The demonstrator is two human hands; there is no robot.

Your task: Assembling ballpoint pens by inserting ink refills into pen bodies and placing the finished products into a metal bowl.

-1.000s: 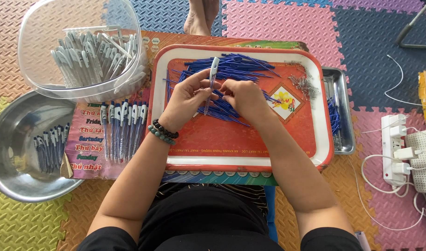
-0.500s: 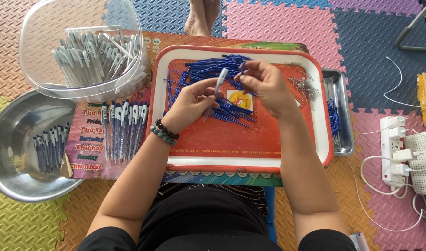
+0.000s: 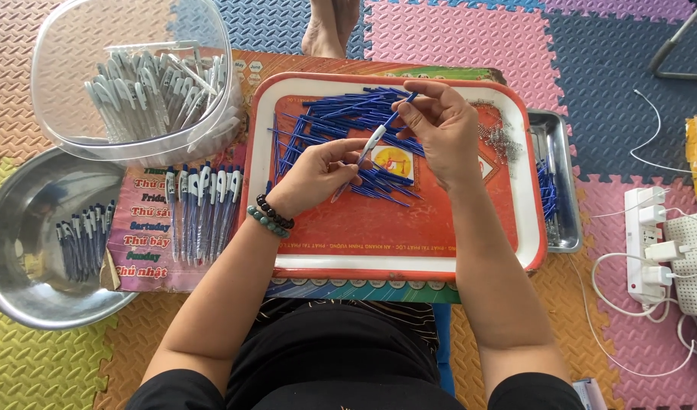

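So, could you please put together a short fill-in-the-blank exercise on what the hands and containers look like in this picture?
1. The left hand holds a white pen barrel, and the right hand feeds a ____ refill into it.
2. The loose refills lie heaped on a red-rimmed ____.
3. The clear plastic tub holds pen barrels coloured ____.
4. Beaded bracelets sit on the ____ wrist.

Missing words: blue; tray; white; left
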